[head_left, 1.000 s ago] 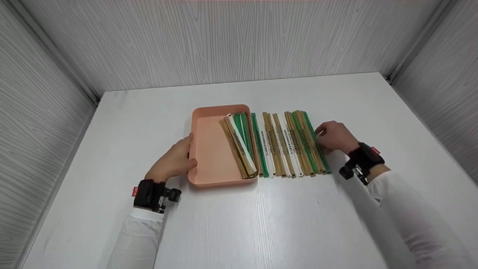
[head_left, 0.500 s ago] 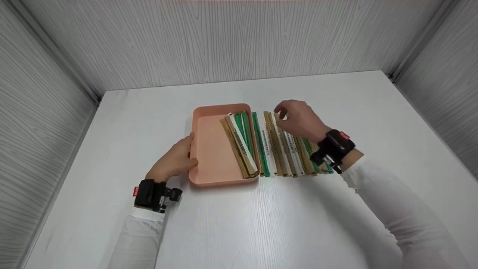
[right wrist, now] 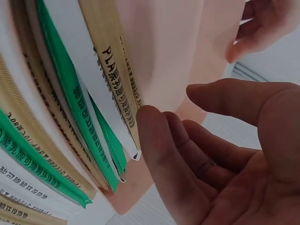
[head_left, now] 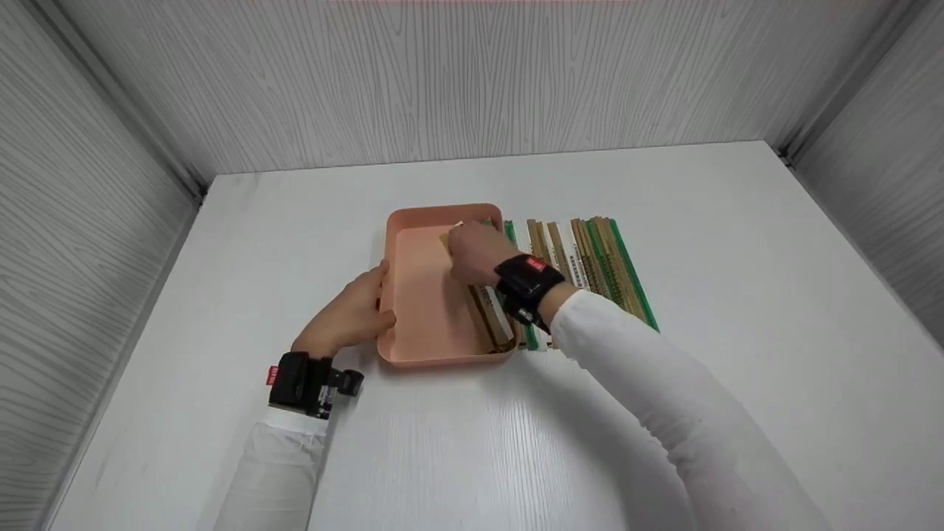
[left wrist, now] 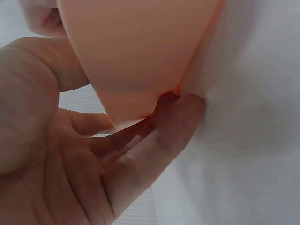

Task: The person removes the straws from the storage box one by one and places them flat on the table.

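My left hand point(head_left: 348, 313) grips the left side of a shallow salmon-pink tray point(head_left: 420, 317), thumb over the rim; in the left wrist view its fingers reach under the tray's wall point(left wrist: 126, 56). Several straws in printed paper wrappers point(head_left: 487, 317) lie slanted along the tray's right side, brown, white and green. Over their far part is my right hand point(head_left: 478, 252), which hides some of them. The right wrist view shows its thumb spread from the fingers and nothing between them, a fingertip right at the edge of a brown wrapped straw point(right wrist: 112, 65).
A row of more wrapped straws point(head_left: 608, 258), green, white and brown, lies on the white table point(head_left: 737, 295) just right of the tray, partly covered by my right wrist and sleeve. Grey wood-grain panels point(head_left: 472, 81) enclose the table at the back and sides.
My right hand has come left from the right end of the straw row, passing over the row, to above the straws in the tray. My left hand has kept its grip on the tray.
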A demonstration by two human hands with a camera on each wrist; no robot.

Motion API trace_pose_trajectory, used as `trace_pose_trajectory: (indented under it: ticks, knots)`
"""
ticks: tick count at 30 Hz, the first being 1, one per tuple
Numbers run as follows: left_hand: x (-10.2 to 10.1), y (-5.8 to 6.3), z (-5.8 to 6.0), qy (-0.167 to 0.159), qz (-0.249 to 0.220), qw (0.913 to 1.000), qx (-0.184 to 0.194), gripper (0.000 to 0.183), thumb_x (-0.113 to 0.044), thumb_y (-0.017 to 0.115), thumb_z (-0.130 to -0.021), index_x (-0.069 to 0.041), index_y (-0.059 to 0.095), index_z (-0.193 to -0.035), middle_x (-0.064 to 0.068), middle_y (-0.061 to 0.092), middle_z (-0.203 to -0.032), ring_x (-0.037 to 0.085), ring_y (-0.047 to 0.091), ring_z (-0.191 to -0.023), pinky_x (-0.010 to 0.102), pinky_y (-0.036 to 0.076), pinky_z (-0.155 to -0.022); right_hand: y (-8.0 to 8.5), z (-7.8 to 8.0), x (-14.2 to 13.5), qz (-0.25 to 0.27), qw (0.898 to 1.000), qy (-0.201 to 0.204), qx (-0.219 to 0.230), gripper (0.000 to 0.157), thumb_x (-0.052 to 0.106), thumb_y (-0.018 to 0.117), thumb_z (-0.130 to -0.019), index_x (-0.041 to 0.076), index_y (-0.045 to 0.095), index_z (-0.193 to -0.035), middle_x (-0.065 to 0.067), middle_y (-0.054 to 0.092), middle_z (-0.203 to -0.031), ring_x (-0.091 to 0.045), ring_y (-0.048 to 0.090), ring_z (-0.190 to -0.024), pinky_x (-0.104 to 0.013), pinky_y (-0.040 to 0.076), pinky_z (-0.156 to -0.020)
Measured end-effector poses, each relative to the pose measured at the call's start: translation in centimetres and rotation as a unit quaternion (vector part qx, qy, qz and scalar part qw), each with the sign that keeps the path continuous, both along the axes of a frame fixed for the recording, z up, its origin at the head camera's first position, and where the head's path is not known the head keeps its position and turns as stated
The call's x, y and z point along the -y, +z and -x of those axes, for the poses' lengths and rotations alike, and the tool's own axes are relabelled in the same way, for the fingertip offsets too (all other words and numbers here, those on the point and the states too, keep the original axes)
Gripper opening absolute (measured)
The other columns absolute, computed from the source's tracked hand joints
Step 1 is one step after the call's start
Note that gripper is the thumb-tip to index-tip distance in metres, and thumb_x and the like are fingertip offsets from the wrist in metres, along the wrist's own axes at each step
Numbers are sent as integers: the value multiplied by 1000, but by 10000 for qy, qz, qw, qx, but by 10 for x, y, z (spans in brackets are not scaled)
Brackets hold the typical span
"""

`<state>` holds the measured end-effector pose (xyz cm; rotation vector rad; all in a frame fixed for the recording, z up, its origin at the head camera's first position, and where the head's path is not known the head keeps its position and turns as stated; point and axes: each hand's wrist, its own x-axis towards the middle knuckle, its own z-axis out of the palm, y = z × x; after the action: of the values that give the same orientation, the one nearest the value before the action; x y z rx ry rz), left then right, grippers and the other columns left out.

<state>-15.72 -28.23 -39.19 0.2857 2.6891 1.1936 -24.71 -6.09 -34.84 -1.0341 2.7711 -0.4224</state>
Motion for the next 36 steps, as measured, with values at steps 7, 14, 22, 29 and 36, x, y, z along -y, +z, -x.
trace_pose_trajectory:
  ticks: [7,14,22,29,36]
  knots:
    - [0,2,0,-1,216,9997,-107,88,7,57,-83,6,19,-163,21,57,-139,28,58,-113,40,47,-93,-25,7,25,-1173,9917,-194,-481,35,12,48,-108,-2,64,-136,-10,57,-74,-15,43,-56,-32,43,-53]
    - [0,1,2,-63,43,9998,-172,79,10,56,-82,4,33,-157,21,60,-131,30,61,-110,41,49,-90,-32,3,33,-935,9944,-303,-394,33,10,45,-109,-3,74,-104,-12,66,-84,-20,52,-68,-37,47,-61]
    - [1,-2,2,-140,-158,9996,-164,78,10,55,-82,3,33,-157,20,61,-130,30,62,-110,40,49,-91,-30,1,23,-438,9989,130,-85,21,3,49,-105,-3,69,-101,-7,52,-76,-20,45,-68,-33,40,-65]
    - [2,-3,2,-136,-144,9996,-181,80,8,56,-83,3,31,-158,19,64,-124,28,62,-106,39,48,-89,-13,-8,15,571,9939,-72,936,13,2,56,-96,1,61,-84,0,43,-64,-13,41,-53,-27,35,-50]
    - [2,0,3,-151,39,9995,-257,81,9,56,-81,6,30,-158,19,61,-127,28,58,-108,39,46,-92,13,-24,-13,2548,9555,115,1483,28,19,60,-105,3,68,-127,-11,72,-97,-24,70,-73,-35,58,-61]
